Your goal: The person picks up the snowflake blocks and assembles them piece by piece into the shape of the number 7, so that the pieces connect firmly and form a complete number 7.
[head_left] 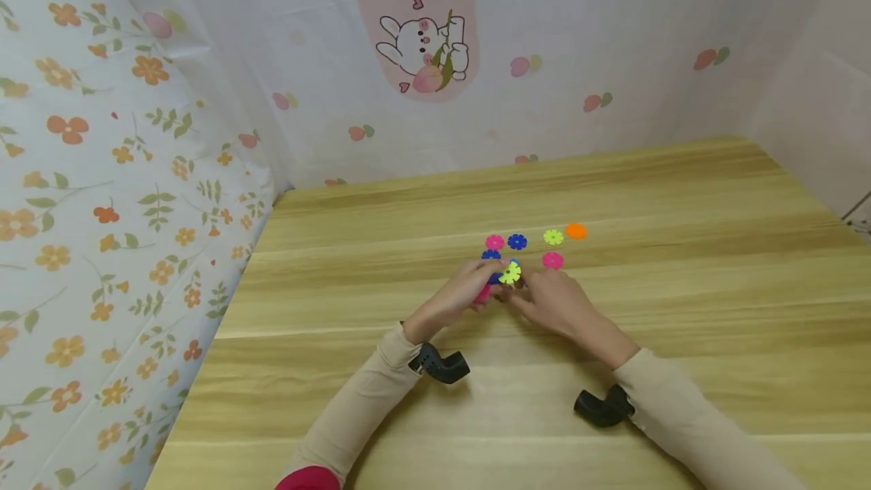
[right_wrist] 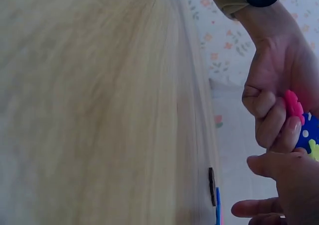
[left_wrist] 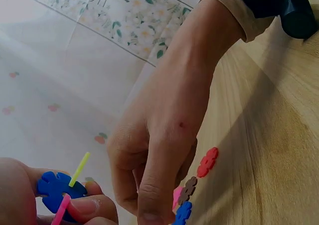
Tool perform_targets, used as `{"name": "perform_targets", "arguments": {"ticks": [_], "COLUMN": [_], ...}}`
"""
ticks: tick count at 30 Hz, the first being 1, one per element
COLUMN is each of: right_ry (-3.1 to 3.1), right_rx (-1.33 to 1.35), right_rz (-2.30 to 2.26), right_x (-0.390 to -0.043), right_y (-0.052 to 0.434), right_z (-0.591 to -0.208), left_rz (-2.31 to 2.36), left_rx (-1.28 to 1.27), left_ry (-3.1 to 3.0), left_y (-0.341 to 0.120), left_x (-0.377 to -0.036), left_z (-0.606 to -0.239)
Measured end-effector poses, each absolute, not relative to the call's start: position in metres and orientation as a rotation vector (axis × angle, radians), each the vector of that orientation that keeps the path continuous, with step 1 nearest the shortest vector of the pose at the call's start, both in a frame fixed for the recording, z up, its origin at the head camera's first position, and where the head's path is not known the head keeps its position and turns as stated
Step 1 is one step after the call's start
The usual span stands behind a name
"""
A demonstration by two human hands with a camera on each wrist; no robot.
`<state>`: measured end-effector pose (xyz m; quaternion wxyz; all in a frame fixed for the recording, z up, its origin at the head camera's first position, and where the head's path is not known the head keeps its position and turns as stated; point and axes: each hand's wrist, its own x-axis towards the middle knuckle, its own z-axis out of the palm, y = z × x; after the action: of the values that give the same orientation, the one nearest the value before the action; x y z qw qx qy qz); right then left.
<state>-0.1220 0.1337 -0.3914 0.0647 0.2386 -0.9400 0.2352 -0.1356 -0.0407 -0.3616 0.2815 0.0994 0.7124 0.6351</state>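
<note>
My left hand [head_left: 469,289] pinches a small cluster of slotted plastic flower discs just above the wooden table [head_left: 680,339]. The cluster has a blue disc [left_wrist: 54,187] with a yellow-green disc [head_left: 509,273] and a pink disc [right_wrist: 293,104] slotted into it. In the left wrist view my left fingers [left_wrist: 84,205] curl round the blue disc. My right hand [head_left: 547,297] meets it from the right, its curled fingertips at the yellow-green disc. Much of the cluster is hidden by my fingers.
Loose discs lie just beyond my hands: pink [head_left: 494,242], blue [head_left: 517,241], yellow-green [head_left: 553,237], orange [head_left: 575,231], another pink [head_left: 553,260] and another blue [head_left: 491,255]. Patterned cloth walls [head_left: 136,172] close in the table's left, back and right.
</note>
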Motion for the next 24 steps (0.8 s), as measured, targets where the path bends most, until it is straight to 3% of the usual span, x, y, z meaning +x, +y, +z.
{"name": "perform_targets", "arguments": {"ticks": [13, 24], "right_ry": [-2.769, -2.788], "right_rx": [0.783, 0.668], "right_rz": [0.692, 0.734], "right_x": [-0.129, -0.124], "right_y": [0.122, 0.118], "right_z": [-0.404, -0.404], "left_rz": [1.727, 1.76], "left_rx": [0.232, 0.248], "left_ry": [1.9, 1.863], "left_y": [-0.039, -0.04], "left_x": [-0.136, -0.135], "left_z": [-0.362, -0.359]}}
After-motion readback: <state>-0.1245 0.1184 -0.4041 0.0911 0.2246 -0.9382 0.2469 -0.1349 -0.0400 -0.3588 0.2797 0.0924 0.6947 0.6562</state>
